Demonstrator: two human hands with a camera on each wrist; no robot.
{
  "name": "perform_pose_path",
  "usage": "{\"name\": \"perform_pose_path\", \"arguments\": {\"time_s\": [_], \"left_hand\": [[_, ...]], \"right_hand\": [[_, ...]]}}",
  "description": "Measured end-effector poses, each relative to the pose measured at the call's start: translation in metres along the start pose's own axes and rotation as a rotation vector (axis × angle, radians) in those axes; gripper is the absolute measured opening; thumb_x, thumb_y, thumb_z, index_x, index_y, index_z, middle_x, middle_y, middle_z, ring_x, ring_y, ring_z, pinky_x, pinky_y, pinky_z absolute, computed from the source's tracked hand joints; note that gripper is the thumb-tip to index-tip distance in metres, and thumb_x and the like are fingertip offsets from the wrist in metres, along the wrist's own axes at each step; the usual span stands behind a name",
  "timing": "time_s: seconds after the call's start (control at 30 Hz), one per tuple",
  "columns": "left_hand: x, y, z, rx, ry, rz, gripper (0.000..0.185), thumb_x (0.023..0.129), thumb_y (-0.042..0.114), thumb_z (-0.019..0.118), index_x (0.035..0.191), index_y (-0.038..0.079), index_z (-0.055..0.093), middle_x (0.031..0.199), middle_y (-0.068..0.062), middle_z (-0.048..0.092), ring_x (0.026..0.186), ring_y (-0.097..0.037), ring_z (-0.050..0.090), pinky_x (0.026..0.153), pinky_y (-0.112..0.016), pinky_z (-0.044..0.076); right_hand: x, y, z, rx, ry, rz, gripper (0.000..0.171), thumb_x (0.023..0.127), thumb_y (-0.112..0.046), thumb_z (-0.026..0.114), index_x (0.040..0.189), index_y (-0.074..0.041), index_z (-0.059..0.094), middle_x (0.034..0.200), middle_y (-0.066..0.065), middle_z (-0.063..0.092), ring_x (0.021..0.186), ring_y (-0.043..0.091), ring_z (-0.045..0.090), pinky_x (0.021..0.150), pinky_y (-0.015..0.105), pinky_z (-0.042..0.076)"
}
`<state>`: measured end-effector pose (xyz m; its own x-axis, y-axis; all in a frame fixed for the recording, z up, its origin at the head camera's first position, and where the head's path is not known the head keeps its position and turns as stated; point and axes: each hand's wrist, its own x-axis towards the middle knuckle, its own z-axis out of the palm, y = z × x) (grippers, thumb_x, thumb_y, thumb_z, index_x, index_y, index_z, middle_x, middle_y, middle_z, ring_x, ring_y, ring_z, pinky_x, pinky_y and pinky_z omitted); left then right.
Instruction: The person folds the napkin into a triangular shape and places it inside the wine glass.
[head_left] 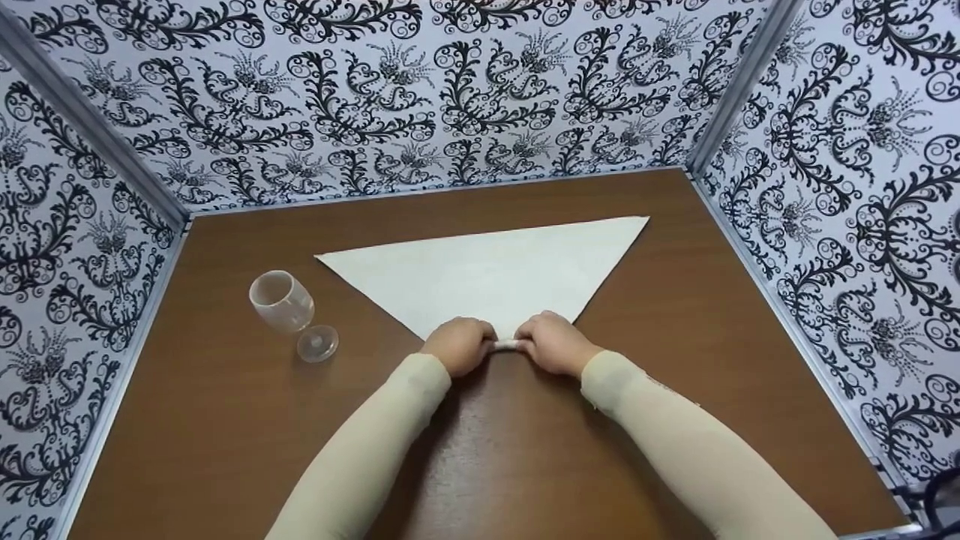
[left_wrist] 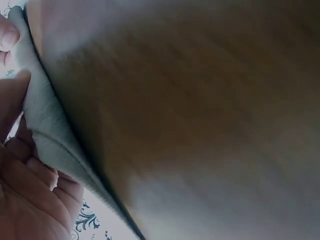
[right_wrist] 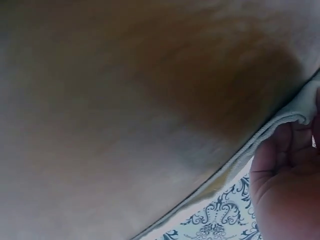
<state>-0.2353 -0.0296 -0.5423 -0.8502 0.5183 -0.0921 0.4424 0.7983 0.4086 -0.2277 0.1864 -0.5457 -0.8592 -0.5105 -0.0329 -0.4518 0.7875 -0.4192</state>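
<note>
White triangular cloth napkin [head_left: 495, 277]: flat on brown wooden table [head_left: 225, 420], near tip rolled. Left hand [head_left: 457, 345] & right hand [head_left: 555, 343]: each grip curled round the roll. Risk: uneven pressure, roll skews/loosens. Clear plastic wine glass [head_left: 289, 307] on its side, left; could get nudged

A brown wooden table [head_left: 675, 315], and lying flat across its middle, a white cloth [head_left: 487, 274] folded into a triangle, its near tip rolled up. To the left, just beside it, a clear glass [head_left: 289, 307] lies on its side.
</note>
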Motion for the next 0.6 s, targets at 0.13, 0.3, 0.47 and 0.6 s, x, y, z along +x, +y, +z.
{"name": "perform_pose_path", "arguments": {"time_s": [0.13,0.3,0.47,0.6], "left_hand": [[0.0003,-0.0001,0.0001,-0.007,0.012,-0.024,0.009,0.107,0.025,0.063,0.11,0.019,0.069,0.102,-0.003,0.076,0.093,-0.024,0.072,0.085,-0.043,0.058],[0.0003,0.0012,0.002,0.106,0.09,0.047,0.009,0.104,0.023,0.067,0.106,0.021,0.076,0.1,-0.003,0.075,0.09,-0.025,0.072,0.082,-0.042,0.059],[-0.0004,-0.0001,0.0051,0.225,0.131,0.187,0.019,0.104,0.026,0.066,0.11,0.028,0.083,0.101,-0.001,0.07,0.088,-0.023,0.07,0.078,-0.04,0.059],[-0.0042,-0.0031,0.0007,0.17,0.055,0.174,0.023,0.104,0.026,0.068,0.123,0.029,0.081,0.108,-0.001,0.07,0.096,-0.024,0.069,0.084,-0.04,0.059]], "right_hand": [[0.0021,-0.0012,-0.0007,0.073,0.027,0.053,0.007,0.1,-0.017,0.072,0.102,-0.011,0.075,0.097,0.007,0.076,0.093,0.028,0.069,0.088,0.048,0.056],[0.0037,-0.001,-0.0012,-0.105,0.068,-0.041,0.011,0.098,-0.014,0.072,0.097,-0.015,0.082,0.094,0.004,0.078,0.09,0.028,0.069,0.088,0.046,0.055],[0.003,0.0004,-0.0026,-0.222,0.106,-0.131,0.016,0.098,-0.013,0.07,0.098,-0.017,0.086,0.092,0.004,0.073,0.086,0.027,0.062,0.083,0.044,0.052],[0.0001,0.0068,-0.0047,-0.2,0.076,-0.147,0.016,0.099,-0.02,0.073,0.108,-0.015,0.085,0.109,0.008,0.073,0.104,0.031,0.062,0.095,0.047,0.051]]}}
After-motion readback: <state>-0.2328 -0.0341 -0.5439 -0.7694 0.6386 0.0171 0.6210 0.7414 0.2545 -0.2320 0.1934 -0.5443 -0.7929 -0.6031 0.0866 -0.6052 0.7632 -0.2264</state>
